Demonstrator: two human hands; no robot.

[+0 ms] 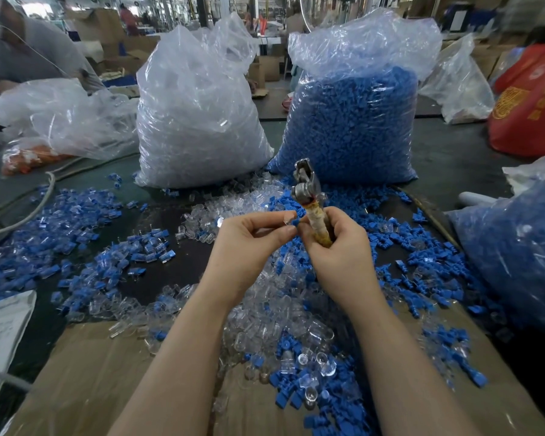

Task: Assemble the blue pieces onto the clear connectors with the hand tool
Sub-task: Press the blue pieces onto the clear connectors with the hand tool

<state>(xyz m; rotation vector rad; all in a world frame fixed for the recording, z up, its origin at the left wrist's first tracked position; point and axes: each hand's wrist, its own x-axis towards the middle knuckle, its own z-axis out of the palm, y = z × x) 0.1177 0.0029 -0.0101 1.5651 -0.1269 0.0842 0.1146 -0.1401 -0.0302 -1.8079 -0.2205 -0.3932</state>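
Left hand: I see my left hand raised above the pile, thumb and forefinger pinching a small clear connector with a bit of blue piece at its right edge.
Right hand: my right hand is curled around the wrapped handle of the hand tool, gripping it so the tool stands nearly upright, metal head pointing up and away from me.
Contact: the pinched connector sits just beside the tool's handle, under the metal head; I cannot tell whether it touches the tool.
Tool head: grey metal with a round pivot; from here I cannot tell how its working end stands.
Loose parts: blue pieces and clear connectors lie mixed in a heap beneath both hands, spilling onto a cardboard sheet near me.
Left pile: a spread of what look like joined blue-and-clear pieces lies on the dark table to my left.
Supply bags: a tall bag of clear connectors stands beside a tall bag of blue pieces, both behind the heap.
Right edge: another bag of blue pieces lies on its side.
Far left: a crumpled plastic bag and a pale cable.
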